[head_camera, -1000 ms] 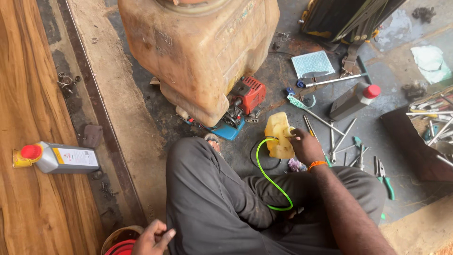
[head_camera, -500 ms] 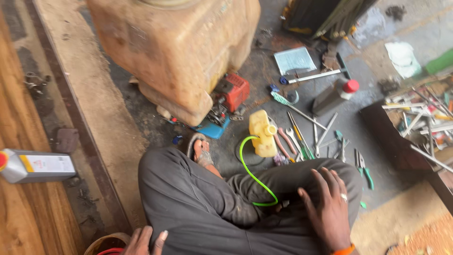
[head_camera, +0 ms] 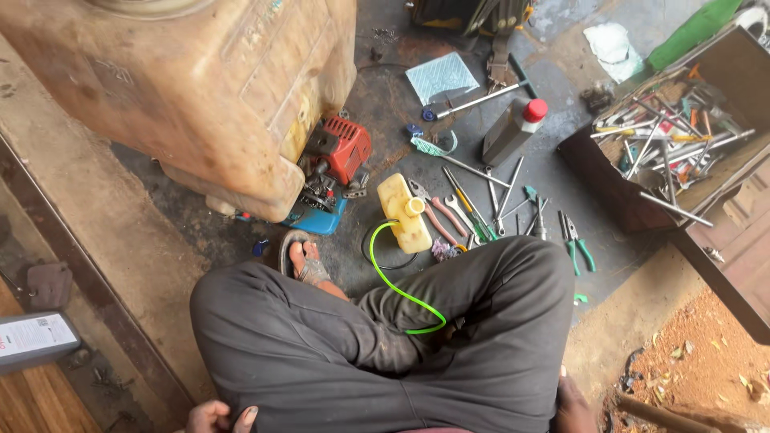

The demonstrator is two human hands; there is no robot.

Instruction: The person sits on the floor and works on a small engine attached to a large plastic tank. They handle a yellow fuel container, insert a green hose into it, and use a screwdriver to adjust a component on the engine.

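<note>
Yellow tank (head_camera: pixel 405 212), small and plastic with a round cap, lies on the dark floor just above the middle of the head view. Nothing touches it now. A second ago the right hand was on it; half a second ago that hand was flat on the right knee. Now the right hand (head_camera: pixel 573 405) shows only as a sliver at the bottom edge, at about 5 o'clock from the tank and well apart from it. So little of it shows that I cannot tell whether it is wide, narrow or holding something. The left hand (head_camera: pixel 216 417) sits at the bottom edge at 7 o'clock, as before, with fingers curled against the grey trousers (head_camera: pixel 337 361). It is cut off by the frame, so its grip cannot be told either.

The green hose (head_camera: pixel 393 281) runs from the tank's near end down in a curve onto the crossed legs, much as it lay earlier. A sandalled foot (head_camera: pixel 305 261) rests at 8 o'clock from the tank, near it.

At 10 o'clock stands a red small engine (head_camera: pixel 341 156), tucked against the big tan container (head_camera: pixel 184 88). At 3 o'clock, just beside the tank, lie loose wrenches and screwdrivers (head_camera: pixel 473 204), with green-handled pliers (head_camera: pixel 577 244) further out. A grey bottle with a red cap (head_camera: pixel 513 128) lies at 1 o'clock, and an open toolbox (head_camera: pixel 666 152) at 2 o'clock.

With both hands drawn back, the tank probably lies just where it was let go.
</note>
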